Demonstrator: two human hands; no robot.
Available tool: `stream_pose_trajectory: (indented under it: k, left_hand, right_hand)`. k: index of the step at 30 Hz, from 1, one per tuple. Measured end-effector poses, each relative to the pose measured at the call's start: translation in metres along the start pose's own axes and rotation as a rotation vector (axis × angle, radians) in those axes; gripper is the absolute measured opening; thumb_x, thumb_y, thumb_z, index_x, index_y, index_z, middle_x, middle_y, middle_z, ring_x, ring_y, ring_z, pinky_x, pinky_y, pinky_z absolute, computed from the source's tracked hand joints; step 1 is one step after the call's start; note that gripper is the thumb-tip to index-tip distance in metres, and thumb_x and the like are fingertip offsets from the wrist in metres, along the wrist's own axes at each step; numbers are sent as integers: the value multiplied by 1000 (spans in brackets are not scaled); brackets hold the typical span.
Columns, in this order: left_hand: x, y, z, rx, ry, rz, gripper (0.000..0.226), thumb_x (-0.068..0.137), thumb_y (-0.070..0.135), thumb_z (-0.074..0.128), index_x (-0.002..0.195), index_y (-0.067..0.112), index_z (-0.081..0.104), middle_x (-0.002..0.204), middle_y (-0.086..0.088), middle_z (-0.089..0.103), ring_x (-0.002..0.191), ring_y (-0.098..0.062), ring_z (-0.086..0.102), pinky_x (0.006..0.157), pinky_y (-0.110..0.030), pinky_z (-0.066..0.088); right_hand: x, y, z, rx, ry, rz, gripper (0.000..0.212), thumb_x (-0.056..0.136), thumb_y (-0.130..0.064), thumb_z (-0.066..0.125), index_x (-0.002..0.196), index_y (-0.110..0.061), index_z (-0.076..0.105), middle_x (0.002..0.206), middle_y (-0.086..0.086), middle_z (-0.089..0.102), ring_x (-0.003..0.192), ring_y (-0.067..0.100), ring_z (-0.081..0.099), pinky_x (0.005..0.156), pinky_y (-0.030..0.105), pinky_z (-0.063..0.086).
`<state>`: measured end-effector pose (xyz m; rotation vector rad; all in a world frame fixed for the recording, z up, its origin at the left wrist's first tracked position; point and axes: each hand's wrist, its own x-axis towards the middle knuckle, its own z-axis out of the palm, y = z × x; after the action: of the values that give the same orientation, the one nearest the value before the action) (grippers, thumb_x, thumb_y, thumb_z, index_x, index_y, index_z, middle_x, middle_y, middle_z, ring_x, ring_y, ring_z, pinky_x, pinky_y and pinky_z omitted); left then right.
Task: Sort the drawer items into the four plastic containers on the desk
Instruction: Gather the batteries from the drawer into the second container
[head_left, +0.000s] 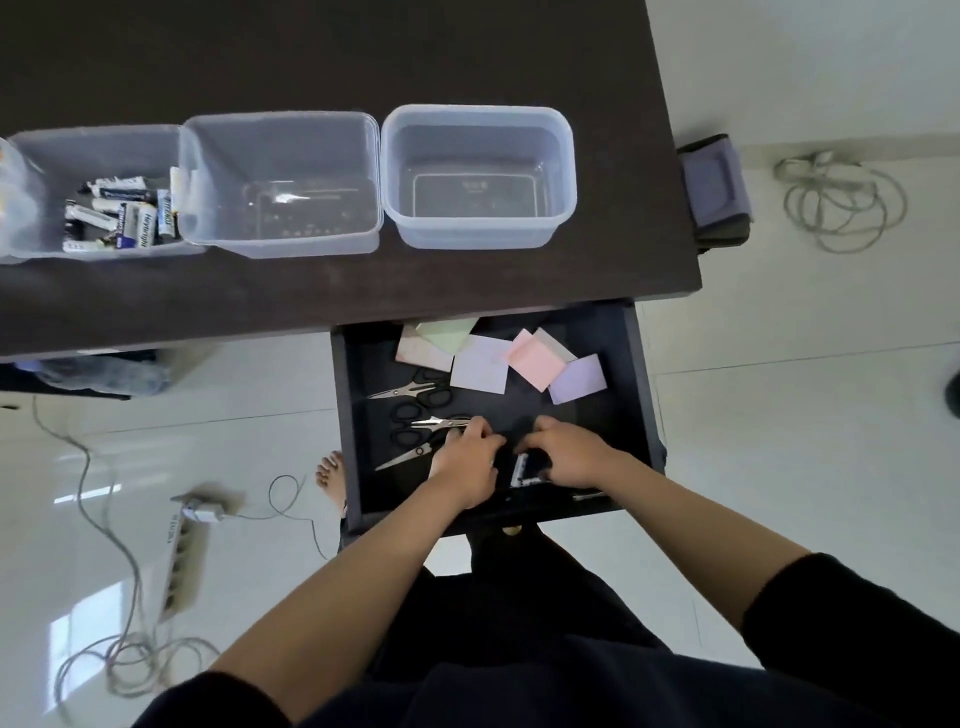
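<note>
The fourth container is cut off at the left edge. Both hands' fingers hide whatever they touch (something small and dark).

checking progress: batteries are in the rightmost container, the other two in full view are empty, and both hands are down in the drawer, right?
Not quite. The head view shows the batteries in the left container, not the rightmost. The middle container and the right container are empty, and the left hand and right hand are down in the drawer.
</note>
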<state>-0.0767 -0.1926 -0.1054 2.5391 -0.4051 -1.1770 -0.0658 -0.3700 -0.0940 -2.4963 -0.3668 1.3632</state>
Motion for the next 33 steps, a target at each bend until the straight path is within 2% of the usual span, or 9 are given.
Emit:
stream_pose_trajectory:
  k: [3,6,10,14,18,24,29,33]
  left_hand:
    - [5,2,5,47,25,-17,43,90,20,53,133,21,48,132,-5,37,117,-33,42,94,-43,48]
    - [7,3,12,15,31,-9,32,88,15,53,120,16,56,125,-8,44,112,-33,49,90,-41,47]
    - [6,4,14,-7,41,19,25,84,11,55,108,12,62,115,-9,51,101,-34,58,81,-38,47]
    - [7,6,10,-22,23,39,24,80,10,61,104,13,62,110,-9,52,98,-33,59,79,-37,47]
    - [6,4,8,-88,-3,24,26,79,8,61,103,19,62,106,-10,57,98,-31,59,79,-36,49]
    - [5,-1,2,-97,-48,-2,28,77,15,66,103,25,64,99,-2,67,96,-22,61,79,-34,52]
    - [0,-4,9,-112,-68,-8,16,80,15,61,91,24,69,96,1,70,96,-21,63,81,-33,52]
    - [2,-4,8,-95,-106,-26,19,83,19,61,101,22,69,104,1,70,102,-21,61,88,-34,51]
  right_hand:
    - [5,1,6,-57,-45,-27,40,83,-18,62,121,-30,58,115,4,51,103,25,56,80,38,50]
    - [9,2,9,-35,-72,-28,31,83,-21,66,114,-24,62,111,4,59,101,24,57,74,30,43]
    - [13,2,11,13,-72,-14,24,82,-24,68,105,-21,63,106,3,62,96,23,58,72,30,42]
    - [15,-4,14,69,-104,-9,15,85,-21,65,99,-17,66,100,5,66,81,19,56,68,28,42]
    - [14,-6,15,99,-107,29,14,86,-29,64,99,-24,65,97,-3,64,88,19,58,69,28,41]
    - [13,-6,15,219,-141,8,7,85,-24,66,91,-21,64,85,-5,59,81,16,57,63,23,41]
    - [8,-4,14,338,-124,37,12,83,-23,69,94,-18,69,76,-14,57,75,9,56,66,21,43]
    - [8,0,14,412,-132,92,8,79,-22,73,86,-21,71,77,-11,63,80,13,60,78,29,49]
